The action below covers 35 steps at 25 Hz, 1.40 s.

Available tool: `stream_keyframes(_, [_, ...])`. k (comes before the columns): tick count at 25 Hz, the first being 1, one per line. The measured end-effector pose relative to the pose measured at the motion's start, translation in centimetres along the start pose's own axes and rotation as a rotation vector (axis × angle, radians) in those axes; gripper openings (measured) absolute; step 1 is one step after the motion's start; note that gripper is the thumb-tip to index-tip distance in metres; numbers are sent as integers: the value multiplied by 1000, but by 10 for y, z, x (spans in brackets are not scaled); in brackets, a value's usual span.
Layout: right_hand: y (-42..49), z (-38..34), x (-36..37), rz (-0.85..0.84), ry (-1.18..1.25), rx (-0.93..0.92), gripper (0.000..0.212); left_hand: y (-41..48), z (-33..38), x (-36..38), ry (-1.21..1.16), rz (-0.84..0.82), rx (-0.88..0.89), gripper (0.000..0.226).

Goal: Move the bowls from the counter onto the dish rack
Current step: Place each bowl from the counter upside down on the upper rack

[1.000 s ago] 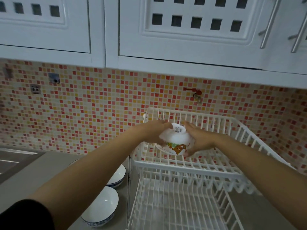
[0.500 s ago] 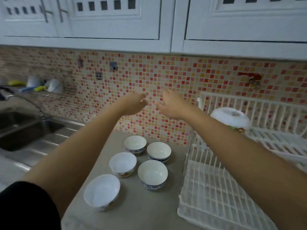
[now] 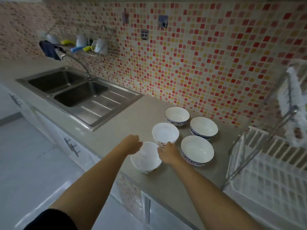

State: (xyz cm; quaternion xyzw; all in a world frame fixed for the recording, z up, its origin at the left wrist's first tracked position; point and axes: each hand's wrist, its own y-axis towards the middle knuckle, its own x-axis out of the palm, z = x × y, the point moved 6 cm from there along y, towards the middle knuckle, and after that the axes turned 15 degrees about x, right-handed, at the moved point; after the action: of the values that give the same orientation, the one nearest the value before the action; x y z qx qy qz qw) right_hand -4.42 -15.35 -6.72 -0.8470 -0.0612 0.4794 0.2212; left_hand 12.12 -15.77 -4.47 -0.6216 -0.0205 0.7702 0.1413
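Several bowls stand on the grey counter. The nearest, a plain white bowl, sits by the front edge. My left hand touches its left rim and my right hand its right rim, fingers curled on it. Just behind stands a second white bowl with a printed side. Three blue-patterned bowls are to the right. The white dish rack is at the far right, and a blurred upturned bowl rests on its upper tier.
A steel double sink with a curved faucet lies to the left. Cups and sponges sit on a wall shelf above it. Mosaic tiles cover the wall behind. The counter's front edge drops to white cabinet doors.
My hands let go of the bowl on the rack's upper tier, swung left and came down onto the nearest white bowl. My view turned left and down toward the counter.
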Motion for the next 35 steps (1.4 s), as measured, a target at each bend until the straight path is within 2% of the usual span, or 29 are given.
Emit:
stream_keyframes(3, [17,23,58,-124,107,122,61,-5,-17,57,-112,-14,-116,51])
stream_keyframes(7, [30,27,80,-150,185,177,43,-5,-23,83,-204,36,-227,61])
stream_keyframes(11, [25,5,63,-74,292,87,40,-7,-27,51,-181,150,-202,56])
stream_keyframes(16, [-10,-40,-21,183,520,-74,45,-20,-3,-48,-451,472,-153,50])
stream_keyframes(18, [-35,-53,-70,296,645,-166,52,-28,25,-94,-639,620,-86,42])
stream_keyframes(21, [-83,-53,-143,364,812,-346,54,-34,75,-145,-911,717,75,42])
stream_keyframes(26, [-145,-17,-234,520,892,-483,54,-30,160,-181,-967,712,302,47])
stream_keyframes(28, [-167,5,-264,601,890,-507,59,-33,198,-192,-892,688,427,43])
stream_keyframes(30, [-185,30,-293,678,857,-529,62,-41,232,-213,-716,698,490,39])
stream_keyframes(32, [-202,58,-321,784,751,-519,71,-49,263,-238,-609,739,561,47])
stream_keyframes(35, [-226,100,-355,919,521,-411,85,-73,321,-276,-338,849,914,57])
